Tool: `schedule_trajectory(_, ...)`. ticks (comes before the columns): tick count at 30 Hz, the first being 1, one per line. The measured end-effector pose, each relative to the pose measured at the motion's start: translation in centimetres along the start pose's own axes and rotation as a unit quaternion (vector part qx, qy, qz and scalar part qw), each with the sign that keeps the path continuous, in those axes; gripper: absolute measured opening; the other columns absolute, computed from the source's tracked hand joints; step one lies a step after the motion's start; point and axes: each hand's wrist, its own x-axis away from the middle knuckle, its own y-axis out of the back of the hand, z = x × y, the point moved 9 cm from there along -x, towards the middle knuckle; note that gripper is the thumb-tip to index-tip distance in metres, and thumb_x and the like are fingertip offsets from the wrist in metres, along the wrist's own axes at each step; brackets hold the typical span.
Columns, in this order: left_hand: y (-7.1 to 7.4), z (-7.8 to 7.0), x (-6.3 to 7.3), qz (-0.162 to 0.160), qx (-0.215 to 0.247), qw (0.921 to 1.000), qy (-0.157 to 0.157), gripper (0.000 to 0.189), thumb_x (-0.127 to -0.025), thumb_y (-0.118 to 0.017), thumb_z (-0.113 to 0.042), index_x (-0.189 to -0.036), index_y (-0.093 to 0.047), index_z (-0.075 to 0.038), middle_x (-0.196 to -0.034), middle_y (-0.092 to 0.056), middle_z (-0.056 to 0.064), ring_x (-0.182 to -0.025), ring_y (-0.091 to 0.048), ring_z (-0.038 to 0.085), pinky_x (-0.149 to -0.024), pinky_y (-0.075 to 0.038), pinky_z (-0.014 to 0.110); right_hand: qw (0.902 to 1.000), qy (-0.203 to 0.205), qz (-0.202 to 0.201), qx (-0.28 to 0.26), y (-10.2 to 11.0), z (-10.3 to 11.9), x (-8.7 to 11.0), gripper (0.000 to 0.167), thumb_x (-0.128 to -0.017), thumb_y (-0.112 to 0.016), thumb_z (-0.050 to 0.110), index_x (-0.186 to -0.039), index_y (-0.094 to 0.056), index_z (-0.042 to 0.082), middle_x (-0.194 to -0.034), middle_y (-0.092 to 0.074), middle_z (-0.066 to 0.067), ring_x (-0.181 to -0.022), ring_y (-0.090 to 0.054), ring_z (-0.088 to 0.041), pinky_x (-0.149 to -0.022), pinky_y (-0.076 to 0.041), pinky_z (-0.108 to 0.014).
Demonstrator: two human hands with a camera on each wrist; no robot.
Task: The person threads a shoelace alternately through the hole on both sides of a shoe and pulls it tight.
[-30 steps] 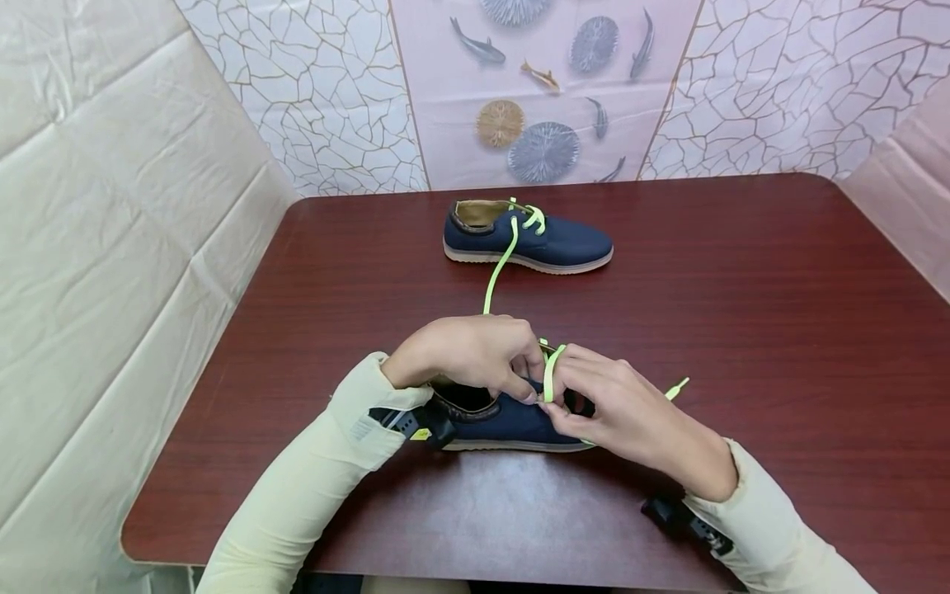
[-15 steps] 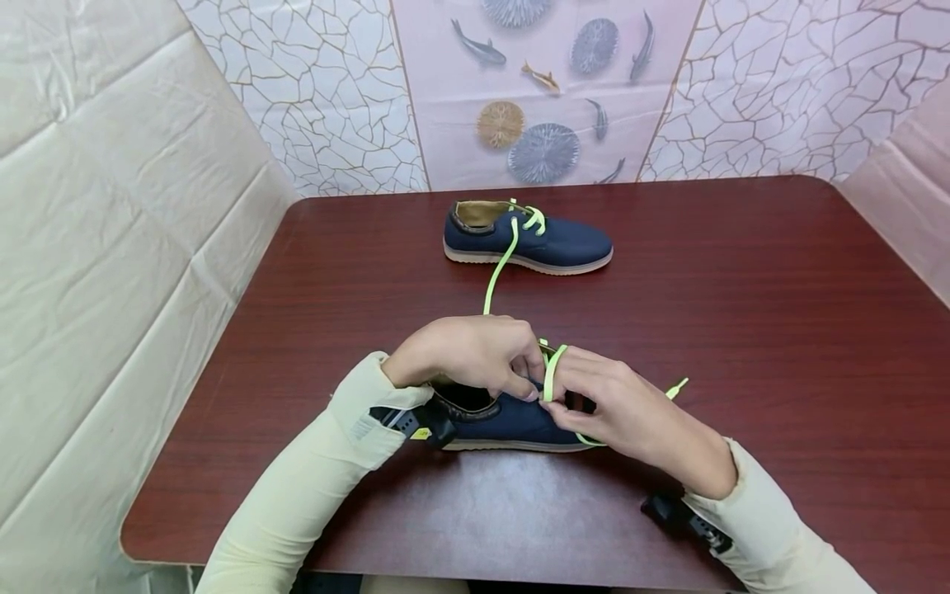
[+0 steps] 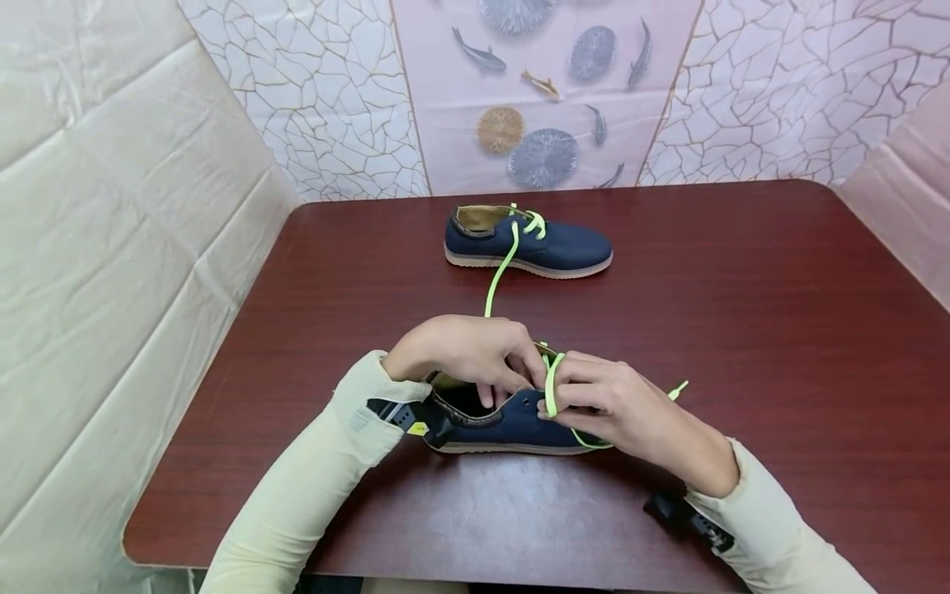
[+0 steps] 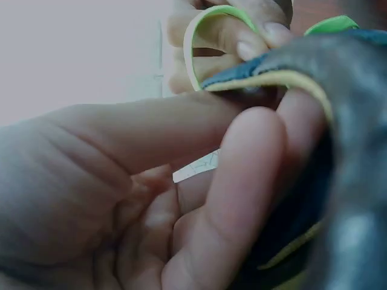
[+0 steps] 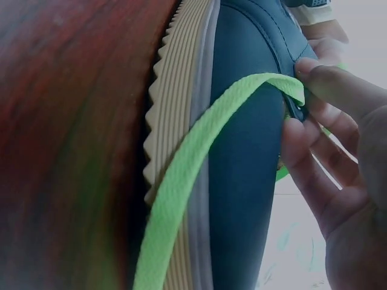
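Observation:
A navy shoe (image 3: 505, 429) with a pale sole lies near the front of the table, toe to the right. My left hand (image 3: 475, 351) reaches over its opening, some fingers inside. In the left wrist view, thumb and a finger hold the eyelet flap (image 4: 266, 78) at its edge, one fingertip under it. My right hand (image 3: 616, 400) pinches a neon-green shoelace (image 5: 199, 142) at the flap. The lace loops around the right fingers in the head view, and another stretch runs down over the shoe's side. An eyelet shows on the near flap.
A matching navy shoe (image 3: 571, 247) with green laces stands at the back of the brown table (image 3: 742, 330). Its loose lace end (image 3: 496, 285) trails forward toward my left hand. A lace tip (image 3: 678, 390) sticks out behind my right hand.
My left fingers have gone deeper into the shoe opening and parted from the right fingertips. The right hand has turned slightly with the lace loop, and the near flap's eyelet has come into view.

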Motion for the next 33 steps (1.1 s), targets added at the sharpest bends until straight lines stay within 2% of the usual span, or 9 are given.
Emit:
schedule_trajectory(1, 0.0, -0.1, 0.0, -0.005, -0.006, 1.0, -0.002, 0.029, -0.104, -0.054, 0.003, -0.107, -0.079, -0.011, -0.078, -0.065, -0.002, -0.067, -0.068, 0.015, -0.066, -0.063, 0.033, 1.0, 0.001, -0.003, -0.001, 0.0, 0.0, 0.0, 0.003, -0.1, -0.075, 0.014, -0.099, -0.075, 0.017, -0.102, -0.065, 0.006, -0.098, -0.06, -0.01, -0.085, -0.049, -0.018)
schedule_trajectory(3, 0.0, -0.3, -0.1, -0.018, -0.027, 0.9995, -0.005, 0.028, -0.102, -0.057, 0.004, -0.103, -0.079, -0.012, -0.077, -0.068, -0.003, -0.066, -0.068, 0.014, -0.065, -0.062, 0.032, 0.9999, 0.003, -0.012, -0.008, 0.1, 0.0, 0.0, 0.007, -0.103, -0.071, 0.02, -0.097, -0.075, 0.017, -0.101, -0.065, 0.006, -0.095, -0.06, -0.01, -0.082, -0.049, -0.018)
schedule_trajectory(7, 0.4, -0.9, -0.1, -0.061, -0.083, 0.9946, -0.001, 0.027, -0.098, -0.062, 0.005, -0.091, -0.079, -0.015, -0.072, -0.069, -0.005, -0.063, -0.069, 0.012, -0.064, -0.061, 0.028, 0.998, -0.025, -0.035, -0.046, 0.3, -0.4, 0.0, 0.009, -0.097, -0.078, 0.021, -0.09, -0.073, 0.021, -0.097, -0.063, 0.009, -0.085, -0.058, -0.007, -0.073, -0.048, -0.018)
schedule_trajectory(12, 1.6, -1.1, 0.9, -0.124, -0.148, 0.9804, 0.039, 0.025, -0.097, -0.068, -0.002, -0.083, -0.077, -0.02, -0.065, -0.069, -0.009, -0.062, -0.07, 0.007, -0.073, -0.056, 0.024, 0.9867, -0.093, -0.029, -0.13, 0.1, -1.3, 0.0, 0.015, -0.091, -0.084, 0.012, -0.093, -0.076, 0.025, -0.098, -0.063, 0.01, -0.09, -0.061, -0.008, -0.073, -0.049, -0.024)
schedule_trajectory(16, 2.9, -1.1, 2.5, -0.165, -0.18, 0.966, 0.084, 0.021, -0.097, -0.073, -0.012, -0.083, -0.078, -0.026, -0.065, -0.07, -0.013, -0.067, -0.069, 0.002, -0.086, -0.051, 0.029, 0.972, -0.14, -0.002, -0.188, -0.2, -1.6, 0.3, 0.016, -0.091, -0.082, 0.005, -0.095, -0.08, 0.021, -0.104, -0.064, 0.007, -0.101, -0.061, -0.013, -0.082, -0.05, -0.029)
schedule_trajectory(19, 4.3, -1.4, 4.0, -0.206, -0.195, 0.9546, 0.093, 0.019, -0.096, -0.075, -0.013, -0.083, -0.08, -0.028, -0.067, -0.07, -0.015, -0.07, -0.066, 0.003, -0.087, -0.048, 0.033, 0.9665, -0.156, 0.011, -0.203, -0.3, -1.7, 0.4, 0.019, -0.091, -0.081, 0.002, -0.096, -0.081, 0.02, -0.105, -0.063, 0.006, -0.099, -0.06, -0.013, -0.082, -0.05, -0.028)
schedule_trajectory(22, 5.9, -1.3, 5.7, -0.259, -0.169, 0.9463, 0.093, 0.015, -0.096, -0.076, -0.016, -0.087, -0.082, -0.026, -0.07, -0.071, -0.013, -0.071, -0.068, 0.005, -0.082, -0.05, 0.032, 0.9686, -0.148, 0.017, -0.199, -0.4, -1.5, 0.3, 0.019, -0.091, -0.081, 0.002, -0.095, -0.081, 0.021, -0.105, -0.061, 0.006, -0.092, -0.059, -0.012, -0.076, -0.05, -0.027)
schedule_trajectory(26, 7.6, -0.8, 7.6, -0.321, -0.077, 0.9396, 0.089, 0.008, -0.098, -0.077, -0.02, -0.092, -0.082, -0.021, -0.075, -0.075, -0.005, -0.072, -0.074, 0.011, -0.079, -0.057, 0.029, 0.9725, -0.143, 0.02, -0.183, -0.5, -1.5, 0.3, 0.018, -0.091, -0.082, 0.004, -0.095, -0.081, 0.022, -0.104, -0.06, 0.008, -0.091, -0.057, -0.011, -0.074, -0.05, -0.027)
schedule_trajectory(33, 9.1, -0.3, 9.5, -0.371, 0.033, 0.9254, 0.068, 0.006, -0.099, -0.076, -0.011, -0.098, -0.082, -0.012, -0.094, -0.078, 0.006, -0.077, -0.076, 0.021, -0.075, -0.063, 0.034, 0.9734, -0.143, 0.013, -0.179, -0.5, -1.5, 0.4, 0.023, -0.089, -0.083, 0.002, -0.099, -0.082, 0.023, -0.098, -0.058, 0.008, -0.1, -0.056, -0.013, -0.082, -0.047, -0.03)
